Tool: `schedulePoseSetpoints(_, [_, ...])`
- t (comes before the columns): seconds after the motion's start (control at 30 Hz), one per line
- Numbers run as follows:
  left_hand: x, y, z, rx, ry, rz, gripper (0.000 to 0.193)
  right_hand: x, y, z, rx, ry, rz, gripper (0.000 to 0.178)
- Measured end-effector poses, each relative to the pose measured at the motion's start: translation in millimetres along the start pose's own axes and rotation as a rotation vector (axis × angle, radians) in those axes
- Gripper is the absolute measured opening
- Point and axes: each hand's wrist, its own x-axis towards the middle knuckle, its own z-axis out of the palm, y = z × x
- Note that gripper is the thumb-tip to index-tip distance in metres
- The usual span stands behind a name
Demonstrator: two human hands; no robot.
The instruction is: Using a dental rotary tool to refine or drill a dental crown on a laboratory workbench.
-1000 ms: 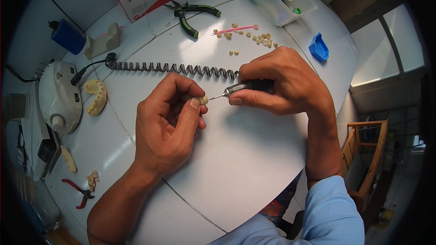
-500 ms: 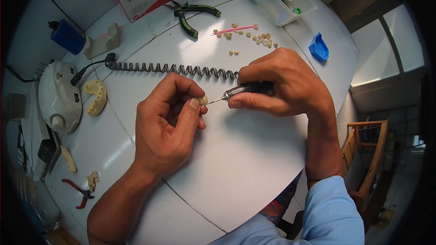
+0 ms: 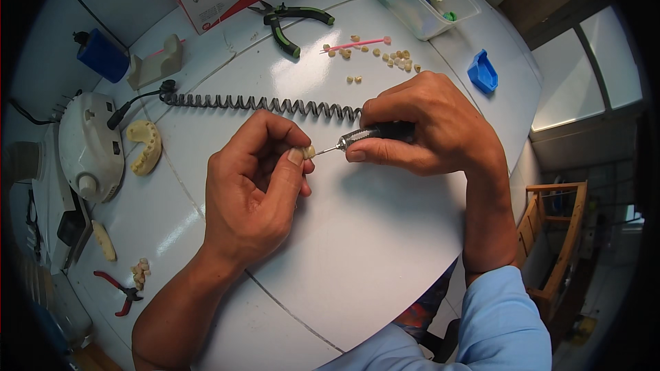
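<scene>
A person in light-blue sleeves works over a white counter (image 3: pixel 371 247), hands apart from each other, each clamped on something. The left hand (image 3: pixel 254 189) pinches a small, cream, tooth-shaped piece (image 3: pixel 309 152) between thumb and fingertips; the right hand (image 3: pixel 433 124) wraps a slim, black, cylindrical handpiece with a metal collar (image 3: pixel 368 135). Between the hands runs the handpiece's thin, straight metal shaft (image 3: pixel 327 150), its tip at the piece's right side; whether it touches or sits just beside the surface is too small to tell.

The piece lies directly left of the right hand, within the left hand's grip. The handpiece's long axis runs roughly left to right, its tip pointing left and slightly toward the person. The piece's exposed end faces right, toward the tip; its own long axis is mostly hidden by the fingers.

A black coiled cord (image 3: pixel 268 103) stretches beyond the left hand toward a rounded white control box (image 3: pixel 89 148). A cream horseshoe-shaped dental model (image 3: pixel 146 148) rests left of the hands; green-and-black metal pliers (image 3: pixel 278 30) lie beyond them.
</scene>
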Motion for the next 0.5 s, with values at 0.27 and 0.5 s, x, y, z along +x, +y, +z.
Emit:
schedulePoseSetpoints(0.27, [0.0,1.2,0.8,0.006,-0.007,0.002,0.009,0.1,-0.9,-2.7,-0.007,-0.021,0.025,0.06])
schedulePoseSetpoints(0.5, [-0.4,-7.3,0.5,0.033,-0.008,0.051,0.009,0.2,0.1,0.0,0.011,0.0,0.001,0.06])
